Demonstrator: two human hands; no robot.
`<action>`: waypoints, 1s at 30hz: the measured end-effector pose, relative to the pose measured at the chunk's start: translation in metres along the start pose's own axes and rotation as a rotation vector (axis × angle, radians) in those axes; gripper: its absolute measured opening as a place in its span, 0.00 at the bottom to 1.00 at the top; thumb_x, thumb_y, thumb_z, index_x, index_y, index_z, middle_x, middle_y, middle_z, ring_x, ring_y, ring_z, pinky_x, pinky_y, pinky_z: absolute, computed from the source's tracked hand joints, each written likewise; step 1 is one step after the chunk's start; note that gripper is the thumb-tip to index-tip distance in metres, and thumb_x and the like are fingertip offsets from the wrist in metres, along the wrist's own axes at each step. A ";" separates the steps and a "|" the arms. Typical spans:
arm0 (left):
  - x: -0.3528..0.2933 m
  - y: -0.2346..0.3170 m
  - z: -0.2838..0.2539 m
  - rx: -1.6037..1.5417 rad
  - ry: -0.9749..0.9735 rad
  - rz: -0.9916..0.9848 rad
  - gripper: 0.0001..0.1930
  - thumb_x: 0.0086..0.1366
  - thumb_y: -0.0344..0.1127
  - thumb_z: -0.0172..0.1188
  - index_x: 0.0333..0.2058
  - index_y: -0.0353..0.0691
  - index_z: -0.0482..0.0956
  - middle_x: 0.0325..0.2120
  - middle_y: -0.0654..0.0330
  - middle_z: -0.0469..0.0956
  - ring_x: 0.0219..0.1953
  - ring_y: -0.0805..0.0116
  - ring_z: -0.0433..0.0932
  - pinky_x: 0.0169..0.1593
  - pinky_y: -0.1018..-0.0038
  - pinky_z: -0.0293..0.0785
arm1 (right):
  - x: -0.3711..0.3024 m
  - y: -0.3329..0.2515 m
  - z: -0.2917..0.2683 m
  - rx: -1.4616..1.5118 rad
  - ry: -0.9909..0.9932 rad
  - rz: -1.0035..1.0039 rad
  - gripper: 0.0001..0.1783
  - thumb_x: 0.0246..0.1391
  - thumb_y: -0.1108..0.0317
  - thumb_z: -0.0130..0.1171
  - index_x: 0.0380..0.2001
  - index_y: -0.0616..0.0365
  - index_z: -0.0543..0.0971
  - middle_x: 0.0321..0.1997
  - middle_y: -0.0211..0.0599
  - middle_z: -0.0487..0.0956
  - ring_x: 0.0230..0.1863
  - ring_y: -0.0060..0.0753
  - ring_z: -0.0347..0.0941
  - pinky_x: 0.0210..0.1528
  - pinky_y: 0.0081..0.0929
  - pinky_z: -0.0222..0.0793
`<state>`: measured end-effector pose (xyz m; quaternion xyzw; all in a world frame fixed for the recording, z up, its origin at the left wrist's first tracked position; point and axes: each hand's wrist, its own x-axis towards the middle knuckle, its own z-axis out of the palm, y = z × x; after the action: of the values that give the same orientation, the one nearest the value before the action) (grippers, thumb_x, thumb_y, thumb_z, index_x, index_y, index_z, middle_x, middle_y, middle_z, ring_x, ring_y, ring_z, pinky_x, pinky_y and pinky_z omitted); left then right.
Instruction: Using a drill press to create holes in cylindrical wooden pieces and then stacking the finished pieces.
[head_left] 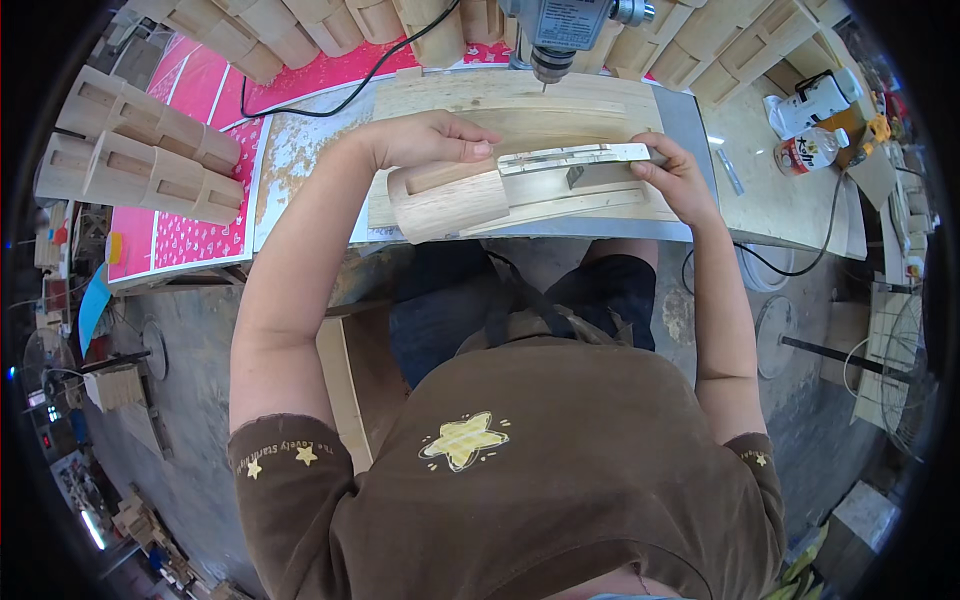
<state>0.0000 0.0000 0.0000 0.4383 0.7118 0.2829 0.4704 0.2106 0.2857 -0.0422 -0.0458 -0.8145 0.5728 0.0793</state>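
Observation:
A pale wooden cylinder [455,205] with a recessed slot lies on its side at the bench's front edge. My left hand [435,140] rests over its top, the thumb pressed along the upper side and the fingers behind it. From the cylinder's right end a narrow white-edged strip [575,155] reaches rightward, with a grey plate-like part [600,178] below it. My right hand [675,178] pinches that strip's right end between thumb and fingers. Whether strip and cylinder are joined I cannot tell. Just behind hangs a drill chuck with a thin bit [548,70].
Wooden boards [430,95] lie under the work on the bench. Several slotted wooden cylinders [165,185] stand at left, more along the back. A black cable [345,100] curves across the back left. At right are a marker [729,172] and a plastic bottle [808,152].

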 end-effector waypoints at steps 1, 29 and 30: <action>0.001 0.000 0.001 -0.011 0.008 0.011 0.26 0.63 0.52 0.54 0.57 0.47 0.68 0.48 0.57 0.75 0.52 0.69 0.70 0.58 0.75 0.60 | 0.001 0.001 -0.001 0.049 -0.004 0.005 0.13 0.50 0.70 0.62 0.41 0.56 0.77 0.37 0.26 0.77 0.41 0.19 0.68 0.49 0.20 0.63; 0.011 -0.025 0.054 -0.735 1.732 0.318 0.19 0.69 0.46 0.42 0.37 0.36 0.75 0.31 0.60 0.74 0.30 0.76 0.71 0.34 0.77 0.62 | -0.023 -0.016 0.039 -0.039 0.067 -0.032 0.13 0.47 0.76 0.61 0.38 0.60 0.75 0.36 0.28 0.75 0.40 0.22 0.69 0.44 0.20 0.65; -0.001 -0.036 0.073 -0.584 1.692 0.373 0.18 0.69 0.46 0.42 0.38 0.36 0.74 0.30 0.60 0.73 0.32 0.76 0.70 0.35 0.77 0.62 | -0.025 -0.011 0.038 -0.064 0.113 -0.055 0.13 0.47 0.77 0.62 0.39 0.60 0.75 0.36 0.28 0.75 0.40 0.23 0.69 0.44 0.20 0.65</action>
<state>0.0540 -0.0180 -0.0582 0.0560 0.6366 0.7502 -0.1696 0.2287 0.2425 -0.0465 -0.0582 -0.8276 0.5406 0.1395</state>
